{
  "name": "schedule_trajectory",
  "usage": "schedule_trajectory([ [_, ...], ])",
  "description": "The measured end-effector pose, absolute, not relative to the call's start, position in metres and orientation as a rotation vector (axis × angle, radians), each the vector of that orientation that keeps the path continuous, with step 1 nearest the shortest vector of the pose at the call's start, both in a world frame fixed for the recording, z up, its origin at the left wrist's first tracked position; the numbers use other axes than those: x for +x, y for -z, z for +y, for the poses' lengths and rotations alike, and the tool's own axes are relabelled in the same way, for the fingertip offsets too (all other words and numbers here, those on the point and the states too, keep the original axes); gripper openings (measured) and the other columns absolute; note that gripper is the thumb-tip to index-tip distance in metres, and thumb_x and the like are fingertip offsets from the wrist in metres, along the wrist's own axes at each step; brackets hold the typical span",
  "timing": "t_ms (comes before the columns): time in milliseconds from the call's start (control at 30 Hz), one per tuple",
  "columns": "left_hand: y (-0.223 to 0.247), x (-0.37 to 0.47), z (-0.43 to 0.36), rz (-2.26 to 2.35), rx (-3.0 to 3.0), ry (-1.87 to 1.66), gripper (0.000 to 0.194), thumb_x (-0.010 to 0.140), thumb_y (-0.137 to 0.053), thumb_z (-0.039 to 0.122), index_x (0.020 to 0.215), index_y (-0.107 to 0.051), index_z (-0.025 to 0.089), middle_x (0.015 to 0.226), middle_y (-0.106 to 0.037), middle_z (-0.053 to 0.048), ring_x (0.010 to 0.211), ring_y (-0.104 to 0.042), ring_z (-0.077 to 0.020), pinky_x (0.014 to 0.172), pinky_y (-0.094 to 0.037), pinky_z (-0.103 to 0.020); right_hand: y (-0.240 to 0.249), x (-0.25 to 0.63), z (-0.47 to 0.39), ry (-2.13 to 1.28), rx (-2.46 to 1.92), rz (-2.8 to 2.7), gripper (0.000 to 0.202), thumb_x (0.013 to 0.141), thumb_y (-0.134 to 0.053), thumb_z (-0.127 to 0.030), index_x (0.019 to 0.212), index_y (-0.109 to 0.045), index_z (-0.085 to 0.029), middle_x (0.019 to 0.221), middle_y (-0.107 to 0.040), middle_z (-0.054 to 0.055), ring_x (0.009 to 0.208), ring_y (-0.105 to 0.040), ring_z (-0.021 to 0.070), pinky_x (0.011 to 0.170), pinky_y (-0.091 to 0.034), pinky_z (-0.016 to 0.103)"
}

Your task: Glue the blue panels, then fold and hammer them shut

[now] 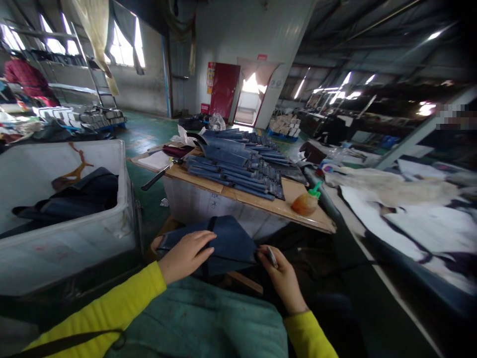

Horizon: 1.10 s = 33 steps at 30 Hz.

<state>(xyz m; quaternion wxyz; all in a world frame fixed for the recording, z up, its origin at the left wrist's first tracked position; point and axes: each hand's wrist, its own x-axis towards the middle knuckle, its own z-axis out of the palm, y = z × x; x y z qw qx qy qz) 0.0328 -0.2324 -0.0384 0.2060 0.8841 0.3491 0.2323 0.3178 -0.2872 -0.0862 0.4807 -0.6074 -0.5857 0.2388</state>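
A dark blue leather-like piece (233, 241) rests across my lap area, with a black strip running over its middle. My left hand (188, 254) lies on its left part, fingers stretched out and thumb apart. At the piece's right corner, my right hand (278, 268) is closed, fingers pinched together. A small grey metallic tool (272, 257) shows between its thumb and fingers; its exact kind is hidden. Those fingertips touch or nearly touch the corner of the blue piece.
Stacked blue pieces (238, 161) cover a cardboard-topped table (238, 195) ahead. On it are a squeeze bottle (306, 201) with a green nozzle and a black-handled hammer (158, 178), its handle overhanging. A white bin (63, 238) stands left; white material (417, 219) lies right. A person (28, 77) is far left.
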Motion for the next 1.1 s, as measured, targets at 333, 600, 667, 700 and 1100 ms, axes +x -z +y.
schedule_trajectory([
  [333,0.045,0.091,-0.249,0.96,2.672,-0.608,0.043,0.089,-0.044,0.021,0.131,-0.04,0.02,0.132,-0.048,-0.006,0.121,-0.042,-0.0186,0.104,-0.031,-0.039,0.112,0.309,-0.236,-0.541,-1.605,-1.256,0.028,0.073,-0.055,-0.045,0.075,-0.063,-0.018,0.075,-0.063,0.005,0.074,-0.056,0.019,0.072,-0.043,0.03],
  [600,0.063,0.1,-0.253,1.025,2.846,-0.596,0.049,0.091,-0.037,0.022,0.139,-0.029,0.019,0.14,-0.04,-0.007,0.129,-0.033,-0.0184,0.109,-0.021,-0.041,0.12,0.308,-0.244,-0.655,-1.607,-1.113,0.034,0.071,-0.057,-0.046,0.081,-0.065,-0.014,0.073,-0.065,0.005,0.069,-0.058,0.0192,0.067,-0.044,0.029],
  [667,0.065,0.095,-0.256,0.993,2.9,-0.577,0.048,0.091,-0.035,0.021,0.139,-0.029,0.019,0.142,-0.037,-0.006,0.132,-0.028,-0.0189,0.109,-0.019,-0.041,0.121,0.308,-0.249,-0.691,-1.595,-1.07,0.037,0.07,-0.058,-0.048,0.083,-0.065,-0.013,0.073,-0.065,0.004,0.069,-0.058,0.0191,0.067,-0.045,0.028],
  [700,0.065,0.094,-0.257,0.978,2.919,-0.57,0.047,0.092,-0.034,0.02,0.138,-0.03,0.018,0.143,-0.036,-0.005,0.133,-0.026,-0.0194,0.109,-0.018,-0.042,0.122,0.308,-0.252,-0.704,-1.589,-1.05,0.039,0.07,-0.058,-0.049,0.084,-0.065,-0.013,0.073,-0.065,0.004,0.07,-0.058,0.0191,0.067,-0.045,0.028],
  [1100,0.047,0.128,-0.256,1.124,2.838,-0.512,0.034,0.088,-0.037,0.013,0.121,-0.047,0.015,0.106,-0.055,-0.009,0.1,-0.047,-0.0223,0.088,-0.038,-0.039,0.115,0.305,-0.239,-0.856,-1.482,-0.872,0.036,0.059,-0.069,-0.045,0.077,-0.064,-0.015,0.063,-0.06,-0.001,0.062,-0.053,0.0151,0.058,-0.041,0.025],
])
